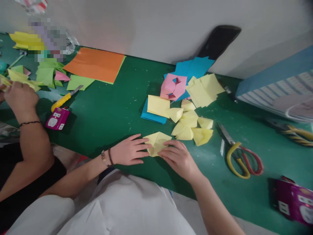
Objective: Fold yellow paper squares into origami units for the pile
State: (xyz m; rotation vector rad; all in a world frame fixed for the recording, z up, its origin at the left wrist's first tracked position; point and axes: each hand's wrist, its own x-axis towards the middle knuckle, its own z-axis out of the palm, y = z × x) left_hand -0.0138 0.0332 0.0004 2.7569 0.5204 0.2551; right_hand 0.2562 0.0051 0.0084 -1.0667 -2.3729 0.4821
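A creased piece of pale yellow paper lies near the front edge of the green table. My left hand rests flat with its fingers spread, the fingertips on the paper's left side. On the right side, my right hand has its fingers bent and pinches the paper's edge. Just beyond sit several folded yellow paper pieces. A stack of yellow square sheets lies on a blue paper stack. Behind them are a pink folded paper shape and more yellow sheets.
Scissors and pliers lie to the right, near a purple box and a striped box. Leftward are a yellow cutter, another purple box, orange paper and a co-worker's hand.
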